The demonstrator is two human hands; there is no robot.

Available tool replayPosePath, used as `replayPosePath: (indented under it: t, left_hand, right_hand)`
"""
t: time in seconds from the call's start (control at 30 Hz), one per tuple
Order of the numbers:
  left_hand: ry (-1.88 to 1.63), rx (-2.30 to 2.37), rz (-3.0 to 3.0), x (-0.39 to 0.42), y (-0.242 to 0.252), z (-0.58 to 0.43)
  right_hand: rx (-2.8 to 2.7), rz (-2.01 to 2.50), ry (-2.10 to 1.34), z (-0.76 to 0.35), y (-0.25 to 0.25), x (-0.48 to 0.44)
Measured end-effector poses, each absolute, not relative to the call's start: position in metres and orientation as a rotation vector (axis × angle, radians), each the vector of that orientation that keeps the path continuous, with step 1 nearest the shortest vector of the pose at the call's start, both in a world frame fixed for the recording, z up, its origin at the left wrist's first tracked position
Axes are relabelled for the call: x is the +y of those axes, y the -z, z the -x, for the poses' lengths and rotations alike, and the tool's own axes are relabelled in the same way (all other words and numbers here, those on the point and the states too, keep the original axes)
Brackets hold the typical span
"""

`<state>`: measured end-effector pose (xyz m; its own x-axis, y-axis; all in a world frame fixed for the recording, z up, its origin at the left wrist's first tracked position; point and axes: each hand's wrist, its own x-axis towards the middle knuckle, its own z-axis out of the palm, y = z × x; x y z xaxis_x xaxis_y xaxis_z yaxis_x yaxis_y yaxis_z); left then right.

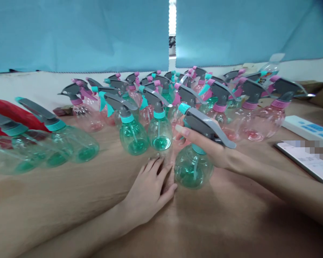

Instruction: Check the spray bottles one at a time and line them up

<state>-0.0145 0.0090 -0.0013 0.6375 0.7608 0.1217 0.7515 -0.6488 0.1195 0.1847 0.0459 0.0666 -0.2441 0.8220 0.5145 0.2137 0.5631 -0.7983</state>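
My right hand (207, 143) is wrapped round the neck of a green spray bottle (191, 172) with a grey head and a turquoise nozzle. The bottle is upright, its base at or close to the tabletop; I cannot tell if it touches. Left of it, my left hand (150, 186) lies flat on the wooden table (97, 200), fingers spread and holding nothing. Just beyond my left fingertips stand two more green spray bottles, one (159, 134) nearer the middle and another (134, 138) to its left.
Several pink and green spray bottles (247, 122) crowd the back of the table. More green bottles (80, 147) lean at the left beside a red item (5, 111). A phone (307, 157) and a white power strip (307, 127) lie at right. A blue curtain (83, 36) hangs behind.
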Motion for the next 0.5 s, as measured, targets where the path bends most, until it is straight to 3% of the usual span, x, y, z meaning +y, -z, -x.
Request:
replayPosePath:
  t: [0.5]
  left_hand:
    - [-0.300,1.263,-2.773,0.0089,0.0010,0.0152]
  right_hand:
    - [-1.773,0.742,-0.958,-0.1876,-0.0636,0.0510]
